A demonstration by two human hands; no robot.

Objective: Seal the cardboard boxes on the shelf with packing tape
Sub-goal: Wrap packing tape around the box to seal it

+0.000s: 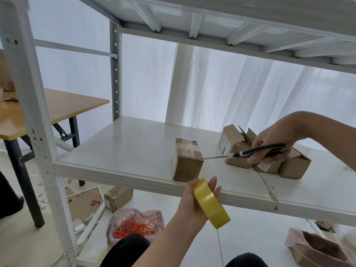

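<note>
We were crouched before a white metal shelf (119,149), looking across its middle board. Our left hand (192,203) was raised just below the shelf's front edge, fingers curled through and around a roll of yellow packing tape (211,204), which stood on edge and tilted to the right. Our right hand (269,141) reached in from the right above the board, gripping the black handles of a pair of scissors (242,153). The blades pointed left, their tip just beside the upper right edge of a small cardboard box (187,162). This box stood alone near the front edge of the shelf, its top crossed with clear tape. Under and behind our right hand sat a cluster of further cardboard boxes (294,165), one at the back with its flaps standing open (231,135). A strip of clear tape (268,186) ran from beneath the right hand down to the shelf's front edge.

On the level below lay another cardboard box (118,197), a pink plastic bag holding red ties (134,225), and a red binder clip (96,201). A wooden table (67,106) stood to the left, behind the shelf's upright.
</note>
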